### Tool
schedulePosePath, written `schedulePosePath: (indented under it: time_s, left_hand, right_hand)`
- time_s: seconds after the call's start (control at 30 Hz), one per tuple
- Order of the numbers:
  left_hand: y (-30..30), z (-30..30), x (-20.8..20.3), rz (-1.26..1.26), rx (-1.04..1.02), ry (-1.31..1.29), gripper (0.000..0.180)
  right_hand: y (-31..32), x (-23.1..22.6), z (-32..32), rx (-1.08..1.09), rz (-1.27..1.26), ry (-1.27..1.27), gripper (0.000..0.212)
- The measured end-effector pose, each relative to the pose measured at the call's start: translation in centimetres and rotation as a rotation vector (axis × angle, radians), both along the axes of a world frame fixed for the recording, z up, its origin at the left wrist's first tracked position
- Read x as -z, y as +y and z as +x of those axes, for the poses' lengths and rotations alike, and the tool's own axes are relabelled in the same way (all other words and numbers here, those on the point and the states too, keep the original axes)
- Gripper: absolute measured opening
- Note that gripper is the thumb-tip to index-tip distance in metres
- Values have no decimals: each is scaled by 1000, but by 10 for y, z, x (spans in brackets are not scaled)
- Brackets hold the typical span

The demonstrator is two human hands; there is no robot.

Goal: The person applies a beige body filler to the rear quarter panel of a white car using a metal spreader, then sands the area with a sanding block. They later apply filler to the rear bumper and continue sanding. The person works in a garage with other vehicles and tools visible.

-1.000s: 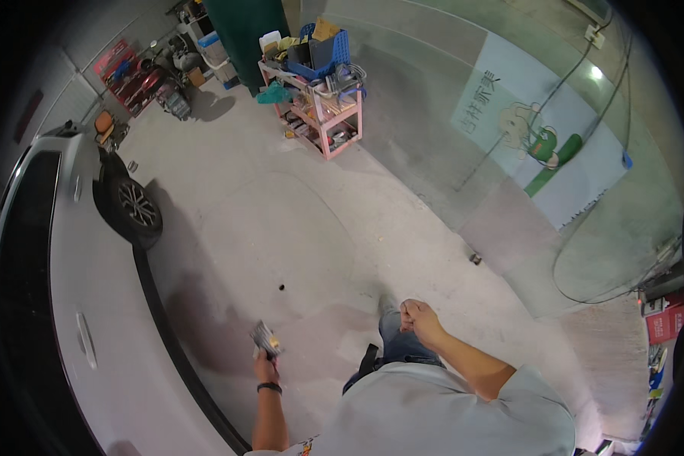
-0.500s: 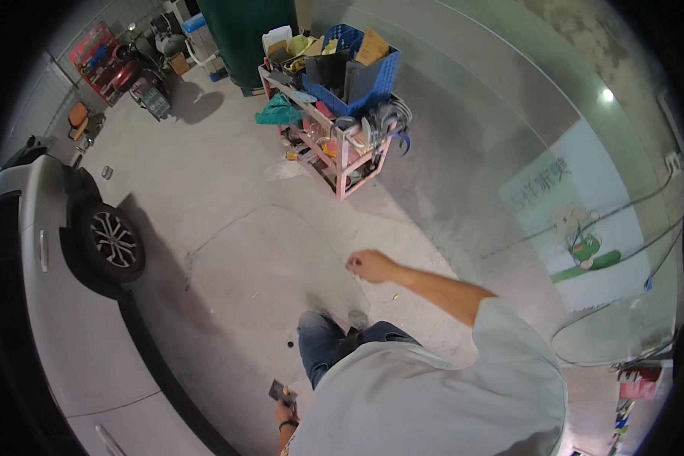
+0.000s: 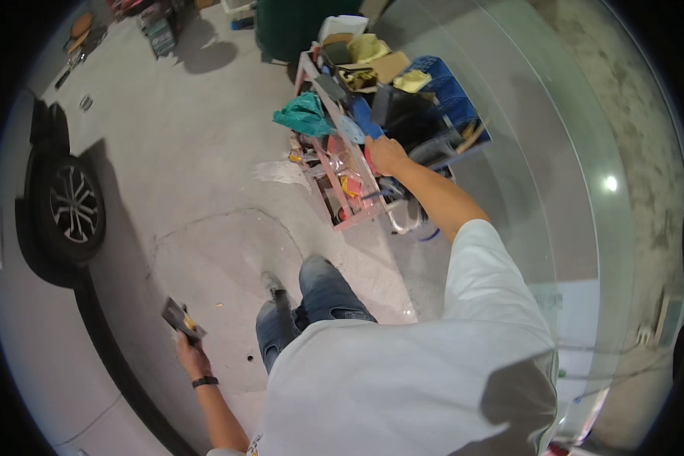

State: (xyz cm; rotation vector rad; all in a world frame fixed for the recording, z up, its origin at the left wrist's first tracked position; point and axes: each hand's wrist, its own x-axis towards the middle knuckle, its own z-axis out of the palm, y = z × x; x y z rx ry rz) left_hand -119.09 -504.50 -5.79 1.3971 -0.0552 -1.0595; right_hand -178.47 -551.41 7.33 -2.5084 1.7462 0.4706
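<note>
My left hand (image 3: 192,356), with a dark band at its wrist, is closed round a dark, flat rectangular plate (image 3: 175,313) that has a yellowish part on it. It hangs in the air above the floor, beside the vehicle. My right hand (image 3: 387,157) reaches the upper edge of a pink-framed cart (image 3: 361,219). Its fingers are curled next to a small red thing and a pale blue disc (image 3: 350,130); what they grip is hidden. Over the cart's left side hangs a teal cloth (image 3: 304,114). A blue plastic crate (image 3: 476,128) with dark pieces stands on top.
A silver vehicle (image 3: 34,342) with its wheel (image 3: 76,204) stands along the left. Behind the cart rises a dark green cylinder (image 3: 296,26). Cables and a glossy, curved-looking surface lie to the right. Yellow cloth (image 3: 367,49) and cardboard crowd the cart top.
I have come closer to the cart. My right hand has gone from above the floor up to the cart's edge. My left hand has swung forward, still with the dark plate.
</note>
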Motion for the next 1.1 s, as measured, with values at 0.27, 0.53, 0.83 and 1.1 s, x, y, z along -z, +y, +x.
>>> schedulePosePath:
  time_s: [0.27,0.53,0.83,1.1]
  left_hand:
    - [7,-194,-89,-183,-448,103,47]
    - [94,-393,-79,26,-1024,225,37]
    - [147,-498,-118,-88,-1340,4,26]
    - [379,-647,-160,-14,-1703,-51,29]
  right_hand:
    - [-105,61,-28,-449,215,196,49]
    - [-145,23,-7,-1036,513,491,25]
    - [-26,-86,155,-255,1211,181,45]
    - [505,-30,186,-575,2186,71,65]
